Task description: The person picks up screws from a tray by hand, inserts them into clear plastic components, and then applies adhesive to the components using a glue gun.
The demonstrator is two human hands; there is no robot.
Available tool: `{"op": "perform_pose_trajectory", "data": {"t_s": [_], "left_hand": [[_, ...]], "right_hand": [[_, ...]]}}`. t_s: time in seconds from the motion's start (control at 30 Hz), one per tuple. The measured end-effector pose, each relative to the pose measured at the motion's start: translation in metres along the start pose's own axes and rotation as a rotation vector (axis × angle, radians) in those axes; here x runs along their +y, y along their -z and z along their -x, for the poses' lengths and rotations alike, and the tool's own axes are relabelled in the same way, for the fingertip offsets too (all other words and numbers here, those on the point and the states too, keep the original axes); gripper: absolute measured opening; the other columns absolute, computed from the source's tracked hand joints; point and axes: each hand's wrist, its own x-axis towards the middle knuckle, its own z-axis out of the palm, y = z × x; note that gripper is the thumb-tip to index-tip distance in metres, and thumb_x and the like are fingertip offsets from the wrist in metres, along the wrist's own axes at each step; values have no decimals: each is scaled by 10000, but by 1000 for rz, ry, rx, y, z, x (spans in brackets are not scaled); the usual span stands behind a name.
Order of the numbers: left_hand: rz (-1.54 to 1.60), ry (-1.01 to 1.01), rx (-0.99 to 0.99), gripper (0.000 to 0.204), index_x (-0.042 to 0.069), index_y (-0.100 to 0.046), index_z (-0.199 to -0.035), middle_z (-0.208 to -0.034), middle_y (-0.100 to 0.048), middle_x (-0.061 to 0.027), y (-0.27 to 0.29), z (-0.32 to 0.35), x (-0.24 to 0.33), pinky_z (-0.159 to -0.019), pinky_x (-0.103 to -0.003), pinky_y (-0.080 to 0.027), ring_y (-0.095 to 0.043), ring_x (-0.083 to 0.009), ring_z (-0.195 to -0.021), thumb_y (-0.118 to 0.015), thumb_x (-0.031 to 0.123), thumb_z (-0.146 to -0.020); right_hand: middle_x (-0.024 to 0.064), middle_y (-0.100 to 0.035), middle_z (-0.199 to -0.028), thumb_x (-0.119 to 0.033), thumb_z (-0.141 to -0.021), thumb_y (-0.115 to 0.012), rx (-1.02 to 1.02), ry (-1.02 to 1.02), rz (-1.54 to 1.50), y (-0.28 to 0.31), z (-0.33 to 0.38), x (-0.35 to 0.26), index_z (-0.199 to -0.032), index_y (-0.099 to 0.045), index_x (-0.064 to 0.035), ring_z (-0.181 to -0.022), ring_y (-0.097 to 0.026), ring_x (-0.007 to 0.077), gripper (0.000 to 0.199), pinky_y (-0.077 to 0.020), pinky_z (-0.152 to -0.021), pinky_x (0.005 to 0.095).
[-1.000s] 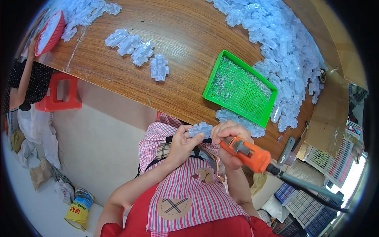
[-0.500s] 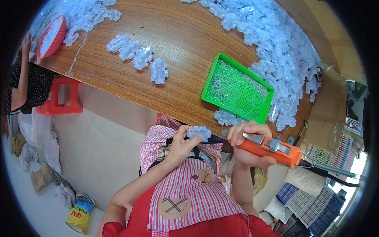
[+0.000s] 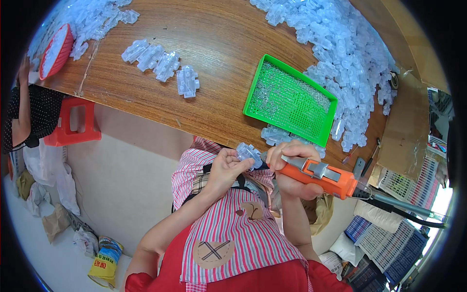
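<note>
Orange, green and clear plastic over brown wood

The power screwdriver (image 3: 318, 174) has an orange body with a grey trigger plate; the small moulded plastic part (image 3: 249, 152) is clear, bluish-white, like the heap of plastic parts (image 3: 340, 53). The perforated tray (image 3: 291, 101) is bright green, the wooden table (image 3: 214, 63) brown-grained, the apron (image 3: 233, 233) red-and-white striped, the stool (image 3: 70, 124) red.

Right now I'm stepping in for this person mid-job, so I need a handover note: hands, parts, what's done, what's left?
Left hand: holds a clear plastic part at lap level.
Right hand: grips the orange powered screwdriver, tip at that part.
Green tray of small screws sits at the near edge of the wooden table.
Done, it seems: a row of four clear parts set apart, left of the tray.
Left: the big heap of clear parts on the right.
</note>
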Motion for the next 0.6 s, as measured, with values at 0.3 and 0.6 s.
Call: {"op": "perform_pose_trajectory", "data": {"t_s": [0.3,0.6], "left_hand": [[-23,-60,-2,354,-25,-433,-997,-921,-612,-127,1,-3,-3,-751,-241,-525,-620,-141,-838,-710,20,-781],[-15,-79,15,333,-17,-441,-968,-911,-613,-120,0,-3,-5,-738,-230,-524,-612,-126,-830,-711,-5,-772]], "right_hand": [[61,-505,-679,-753,-658,-569,24,-65,-11,2,1,11,-972,-524,41,-563,-524,154,855,-450,-526,287],[71,-506,-663,-791,-677,-513,-39,26,12,0,3,18,-920,-484,0,-529,-506,173,827,-429,-493,312]]}}
